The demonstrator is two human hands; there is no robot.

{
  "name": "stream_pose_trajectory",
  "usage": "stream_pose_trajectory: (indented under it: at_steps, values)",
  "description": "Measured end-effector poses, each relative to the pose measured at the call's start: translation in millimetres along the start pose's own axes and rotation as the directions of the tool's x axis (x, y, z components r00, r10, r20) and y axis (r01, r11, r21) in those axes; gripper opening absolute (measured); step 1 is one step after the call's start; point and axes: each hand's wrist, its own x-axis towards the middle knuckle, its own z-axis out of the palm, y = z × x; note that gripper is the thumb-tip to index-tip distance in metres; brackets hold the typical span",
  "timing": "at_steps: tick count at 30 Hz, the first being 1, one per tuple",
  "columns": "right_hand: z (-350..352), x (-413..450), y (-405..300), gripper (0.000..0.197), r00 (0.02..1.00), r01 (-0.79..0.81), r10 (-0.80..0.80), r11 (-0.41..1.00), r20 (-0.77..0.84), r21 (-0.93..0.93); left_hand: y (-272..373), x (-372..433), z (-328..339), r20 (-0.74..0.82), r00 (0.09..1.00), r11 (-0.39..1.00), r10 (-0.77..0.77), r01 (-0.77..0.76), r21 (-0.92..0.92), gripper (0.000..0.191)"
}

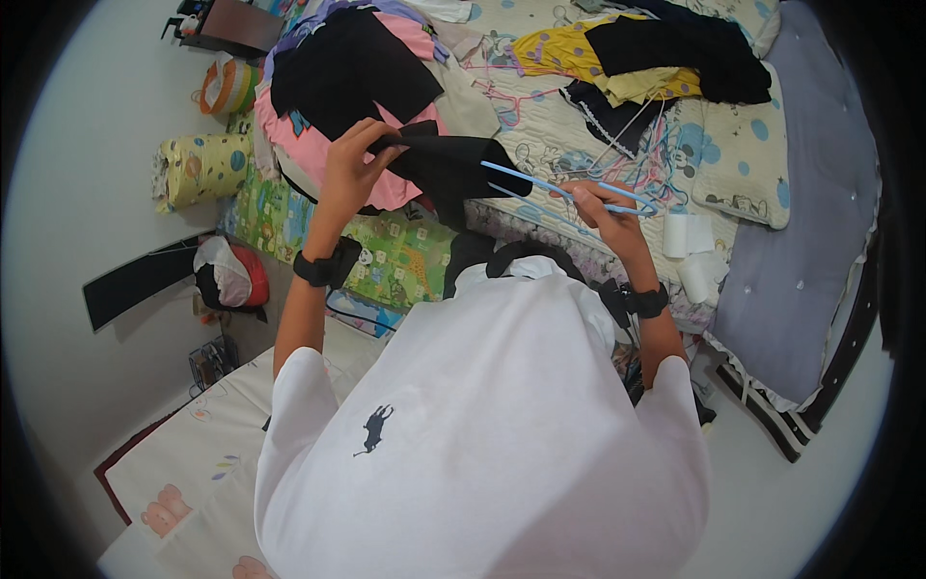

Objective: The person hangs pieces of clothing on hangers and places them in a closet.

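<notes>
My left hand [362, 155] pinches the edge of a black garment [463, 166], which hangs between my hands. In my right hand [597, 206] is a light blue clothes hanger [532, 177]. One end of the hanger reaches the right side of the black garment; whether it lies inside the cloth I cannot tell. Just beyond my left hand, a heap of clothes holds another black garment [347, 72] on top of a pink garment [275, 116]. Several loose hangers [662, 155], pink, blue and white, lie tangled on the bed to the right.
Black [680, 54] and yellow polka-dot clothes [553, 51] lie on the quilted bed cover [535, 108]. White paper rolls [676, 235] sit at the bed's near edge, beside a grey mattress pad [796, 217]. A green play mat [405, 253] covers the floor; a striped basket [230, 85] stands left.
</notes>
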Motion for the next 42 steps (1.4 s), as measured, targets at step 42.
stream_pose_trajectory:
  at_steps: [42]
  values:
    - [70,139,81,0.052,0.824,0.021,-0.081,0.993,0.561,0.113,46,-39,-75,-0.185,0.982,0.994,0.040,-0.020,0.108,0.009]
